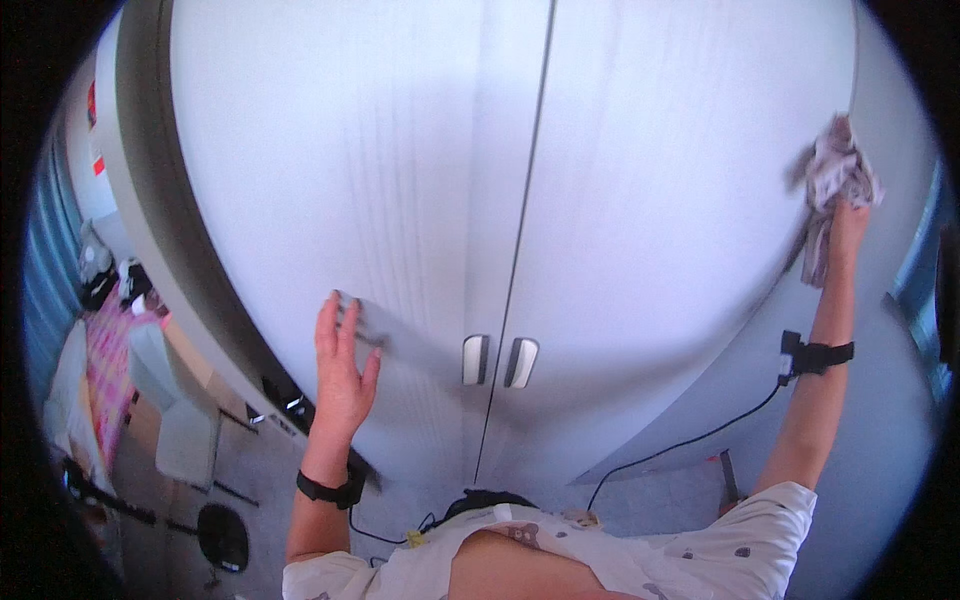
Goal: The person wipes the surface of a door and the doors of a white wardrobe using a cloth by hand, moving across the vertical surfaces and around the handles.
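Note:
White cabinet doors fill the view in front of me, with two pale handles side by side at the middle seam. My right hand is raised at the upper right, closed on a crumpled patterned cloth that lies at the right door's outer edge. Part of the cloth hangs down beside the wrist. My left hand is at the lower part of the left door, left of the handles, fingers apart and holding nothing. Whether its fingertips touch the door I cannot tell. Each arm wears a black strap with a cable.
On the left stand a pale chair and a dark round object near the floor. Beyond them are a pink patterned cloth surface and a blue curtain. A black cable hangs from the right arm strap.

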`<state>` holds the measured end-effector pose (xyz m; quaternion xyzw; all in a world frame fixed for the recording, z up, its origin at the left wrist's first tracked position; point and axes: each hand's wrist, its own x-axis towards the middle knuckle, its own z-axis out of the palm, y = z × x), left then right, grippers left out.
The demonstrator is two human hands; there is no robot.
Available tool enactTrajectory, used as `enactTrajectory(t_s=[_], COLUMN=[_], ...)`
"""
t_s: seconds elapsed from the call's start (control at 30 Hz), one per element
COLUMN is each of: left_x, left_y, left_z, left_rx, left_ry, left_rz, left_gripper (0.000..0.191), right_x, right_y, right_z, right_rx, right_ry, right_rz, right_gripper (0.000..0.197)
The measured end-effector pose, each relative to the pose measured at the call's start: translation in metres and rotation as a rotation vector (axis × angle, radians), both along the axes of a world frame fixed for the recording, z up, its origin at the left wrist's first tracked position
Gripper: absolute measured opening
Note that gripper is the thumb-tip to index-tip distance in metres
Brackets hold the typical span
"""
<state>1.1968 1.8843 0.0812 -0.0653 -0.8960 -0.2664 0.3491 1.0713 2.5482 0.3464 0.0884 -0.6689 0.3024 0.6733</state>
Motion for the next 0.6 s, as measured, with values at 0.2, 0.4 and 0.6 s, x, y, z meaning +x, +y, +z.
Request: enactTrajectory(t_s=[0.2,0.4,0.6], left_x=[-0.018,-0.023,-0.024], left_y=[0.001,0.016,0.035], left_z=[0.029,0.013,0.032], left_rx=[-0.108,-0.067,-0.021], left_ry=[0.293,0.369,0.364], left_rz=[-0.008,0.092,0.100], left_gripper=[0.075,0.078,0.077], right_x=[0.062,0.060,0.057], right_y=[-0.063,-0.230,-0.411], right_z=[0.007,0.130,0.160], right_rx=[-0.347,0.074,0.698], right_ry=[-0.038,0.032,0.286], right_rz=[0.218,0.151,0.220], right_gripper=[0.040,0.034,0.025])
